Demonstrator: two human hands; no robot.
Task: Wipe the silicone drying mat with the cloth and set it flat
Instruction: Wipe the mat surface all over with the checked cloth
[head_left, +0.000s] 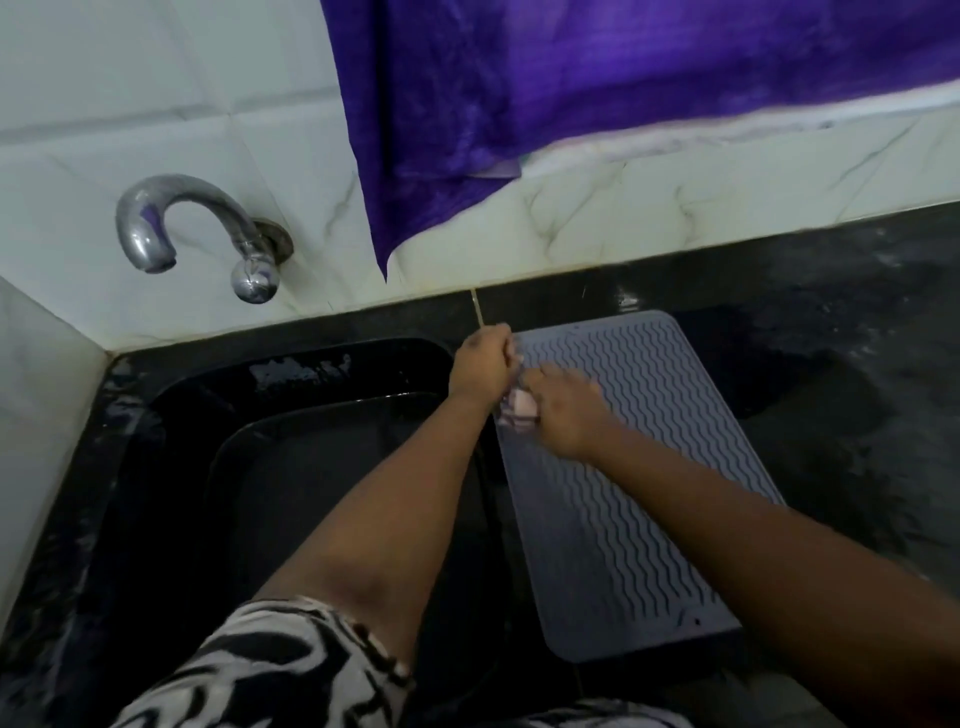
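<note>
- Grey wave-ribbed silicone drying mat (639, 467) lies flat on the black stone worktop (841, 364), along the sink-side edge.
- Left hand (480, 364) pinches the mat's far-left corner.
- Right hand (563, 410) grips a bunched pale cloth (517, 410) on the mat's left edge.

A grey silicone drying mat (649, 467) with wavy ridges lies flat on the dark counter, its left edge by the sink; a small pinkish, bunched cloth (518, 408) rests on its upper left part
</note>
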